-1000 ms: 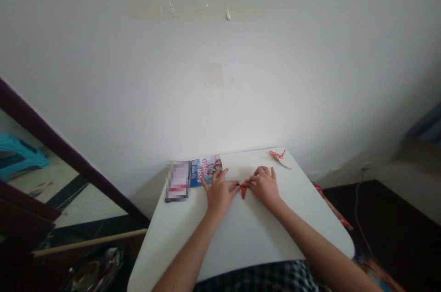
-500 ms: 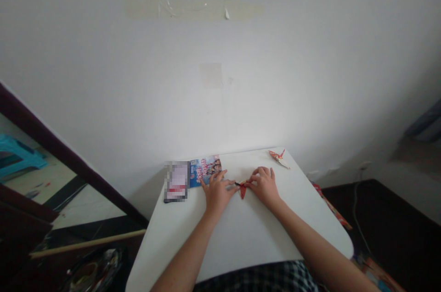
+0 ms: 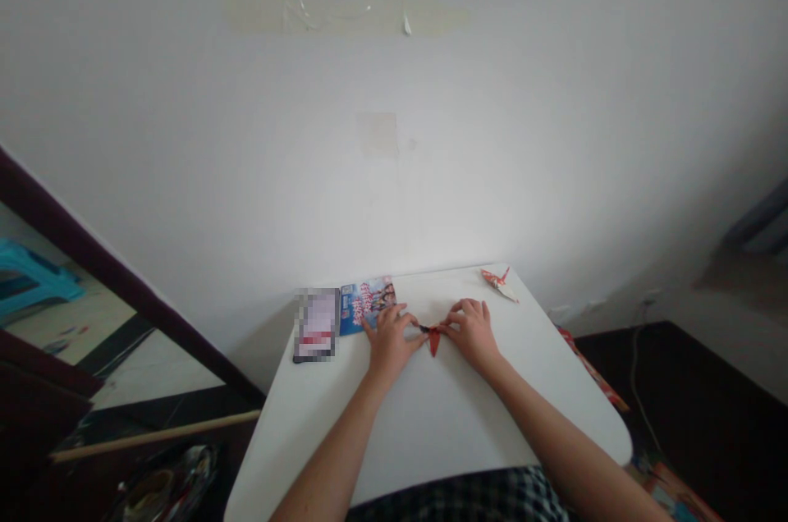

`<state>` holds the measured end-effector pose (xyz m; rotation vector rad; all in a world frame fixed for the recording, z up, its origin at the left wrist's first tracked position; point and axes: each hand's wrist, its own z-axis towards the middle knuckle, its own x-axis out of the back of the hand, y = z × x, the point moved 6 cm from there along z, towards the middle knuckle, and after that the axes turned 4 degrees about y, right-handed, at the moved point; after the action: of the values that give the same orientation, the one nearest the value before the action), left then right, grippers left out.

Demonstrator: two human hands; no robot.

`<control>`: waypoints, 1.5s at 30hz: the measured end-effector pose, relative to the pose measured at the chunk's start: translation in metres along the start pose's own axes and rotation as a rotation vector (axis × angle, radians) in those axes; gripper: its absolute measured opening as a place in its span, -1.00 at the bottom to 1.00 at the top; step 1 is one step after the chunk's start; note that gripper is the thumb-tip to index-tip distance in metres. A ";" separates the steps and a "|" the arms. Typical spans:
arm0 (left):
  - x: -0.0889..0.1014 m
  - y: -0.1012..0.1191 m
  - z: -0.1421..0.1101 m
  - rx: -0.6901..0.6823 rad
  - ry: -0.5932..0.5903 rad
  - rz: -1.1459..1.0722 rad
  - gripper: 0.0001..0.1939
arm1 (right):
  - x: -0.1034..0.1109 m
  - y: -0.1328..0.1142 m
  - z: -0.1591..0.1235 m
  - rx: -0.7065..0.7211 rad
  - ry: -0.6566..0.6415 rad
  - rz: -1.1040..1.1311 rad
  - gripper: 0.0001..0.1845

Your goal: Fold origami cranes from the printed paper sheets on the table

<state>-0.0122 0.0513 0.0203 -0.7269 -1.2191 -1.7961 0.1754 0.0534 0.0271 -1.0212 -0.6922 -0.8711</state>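
Observation:
A small red folded paper piece (image 3: pixel 434 339) lies on the white table (image 3: pixel 431 415) between my hands. My left hand (image 3: pixel 389 336) rests on the table at its left side, thumb and fingertips pinching its left tip. My right hand (image 3: pixel 471 331) presses on its right side with fingers curled down on the paper. Both hands are closed on the same piece.
A finished red and white paper crane (image 3: pixel 500 282) stands at the table's far right corner. A blue printed leaflet (image 3: pixel 367 304) and a dark phone (image 3: pixel 316 324) lie at the far left. The white wall is right behind the table; a mirror frame (image 3: pixel 111 276) leans at left.
Both hands stay on the red paper; the fingers shifted only slightly. The view moved a little.

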 end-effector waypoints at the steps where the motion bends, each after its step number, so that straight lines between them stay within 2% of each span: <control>1: 0.000 0.001 0.000 -0.004 -0.002 0.005 -0.79 | -0.001 0.000 0.000 0.000 0.002 -0.005 -0.82; 9: 0.004 0.005 0.000 -0.004 -0.021 -0.008 -0.84 | -0.006 -0.001 0.003 0.001 0.017 -0.064 -0.80; 19: -0.002 0.002 0.000 -0.043 -0.032 0.009 -0.70 | -0.016 0.000 0.008 -0.012 -0.011 -0.115 -0.80; 29: 0.000 0.002 -0.002 -0.033 -0.053 0.070 -0.70 | -0.011 -0.001 0.003 0.047 -0.095 -0.064 -0.74; 35: 0.001 0.004 -0.002 -0.030 -0.084 0.057 -0.70 | -0.013 0.007 0.006 -0.016 -0.185 -0.083 -0.70; 45: 0.002 0.003 -0.001 -0.039 -0.036 0.034 -0.72 | -0.011 0.005 0.004 -0.003 -0.186 -0.085 -0.71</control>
<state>-0.0106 0.0487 0.0232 -0.8010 -1.1911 -1.7905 0.1738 0.0619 0.0178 -1.0910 -0.8973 -0.8569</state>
